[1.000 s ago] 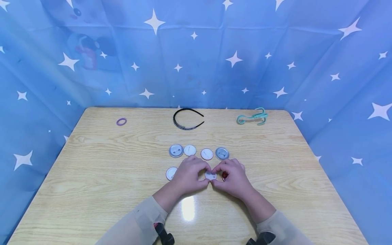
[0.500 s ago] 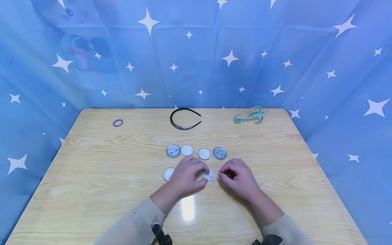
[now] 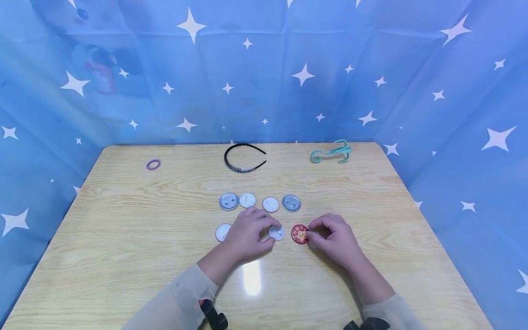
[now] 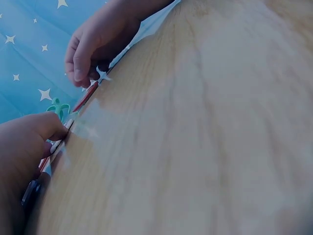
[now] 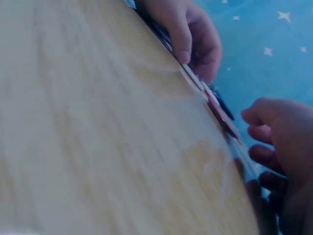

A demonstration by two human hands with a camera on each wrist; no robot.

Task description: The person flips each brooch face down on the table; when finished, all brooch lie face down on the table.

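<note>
My left hand [image 3: 250,233] holds a white-backed pin badge [image 3: 276,233] at its left edge, between thumb and index finger, flat on the table. Just right of it lies a red pin badge [image 3: 299,233], picture side up. At the red badge's right edge are the thumb and index finger of my right hand [image 3: 335,239]; in the right wrist view the fingers of that hand [image 5: 281,142] stand loosely bent beside the red badge [image 5: 222,117]. Another white-backed badge [image 3: 222,232] is partly hidden behind my left hand.
Behind the hands, several badges lie pin side up in a row, among them a silver one [image 3: 228,201] and another silver one [image 3: 291,203]. Further back are a purple ring [image 3: 153,164], a black headband [image 3: 235,166] and a teal claw-shaped hair clip [image 3: 331,152].
My right hand has moved right, away from the white badge, and its fingers have drawn back to uncover the red badge. My left hand stays at the white badge. The head view has shifted slightly.
</note>
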